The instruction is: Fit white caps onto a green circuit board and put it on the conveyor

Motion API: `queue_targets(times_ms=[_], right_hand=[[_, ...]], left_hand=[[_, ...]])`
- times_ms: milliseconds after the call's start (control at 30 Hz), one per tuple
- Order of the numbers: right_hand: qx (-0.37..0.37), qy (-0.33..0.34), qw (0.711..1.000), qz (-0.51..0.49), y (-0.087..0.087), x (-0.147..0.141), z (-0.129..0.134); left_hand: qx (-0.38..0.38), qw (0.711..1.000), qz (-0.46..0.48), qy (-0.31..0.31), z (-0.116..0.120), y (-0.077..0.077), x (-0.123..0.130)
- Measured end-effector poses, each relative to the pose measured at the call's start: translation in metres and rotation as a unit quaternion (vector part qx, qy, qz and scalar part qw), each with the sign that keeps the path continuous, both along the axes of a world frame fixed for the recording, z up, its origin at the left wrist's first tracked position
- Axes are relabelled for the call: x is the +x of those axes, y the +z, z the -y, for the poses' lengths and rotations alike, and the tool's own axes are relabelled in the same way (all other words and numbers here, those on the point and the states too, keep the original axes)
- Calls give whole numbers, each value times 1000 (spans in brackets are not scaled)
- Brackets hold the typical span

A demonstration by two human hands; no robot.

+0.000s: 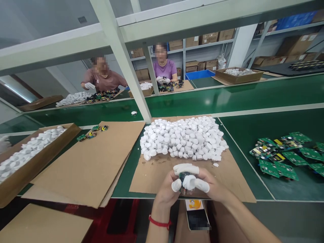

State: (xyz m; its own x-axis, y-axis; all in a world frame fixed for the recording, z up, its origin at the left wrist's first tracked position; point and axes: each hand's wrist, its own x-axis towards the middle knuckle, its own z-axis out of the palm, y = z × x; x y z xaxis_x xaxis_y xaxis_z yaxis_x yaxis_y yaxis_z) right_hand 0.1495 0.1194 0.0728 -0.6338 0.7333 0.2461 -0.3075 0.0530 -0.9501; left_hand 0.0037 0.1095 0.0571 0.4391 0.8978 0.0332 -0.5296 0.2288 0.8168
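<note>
Two-hand grip closed — green circuit board (183, 178) pinched between left hand (164, 189) | right hand (212, 182)

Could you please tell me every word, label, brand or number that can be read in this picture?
Nothing can be read with certainty.
Small green circuit board between the left hand and right hand: markings too small to read.
Pile of green circuit boards: printing too small to read.
Brown cardboard cartons on grey metal shelving: white labels too small to read.
Smartphone: orange cartoon picture, no legible text; lower screen blurred.
</note>
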Motion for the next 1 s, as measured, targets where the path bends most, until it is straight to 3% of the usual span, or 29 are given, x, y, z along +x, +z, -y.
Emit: queue_targets(times_ms=[500,667,767,1000], right_hand=[[75,-112,986,94,4,-11,-2],[31,-71,995,62,12,-16,-2],[16,-85,994,59,14,-17,-3],[36,-79,996,4,-4,-8,-1]], left_hand=[[-11,998,-21,63,0,-3,0],[-23,996,-23,81,1,-2,1],[-28,996,-30,85,2,-1,2],[-22,995,-28,90,4,5,2]])
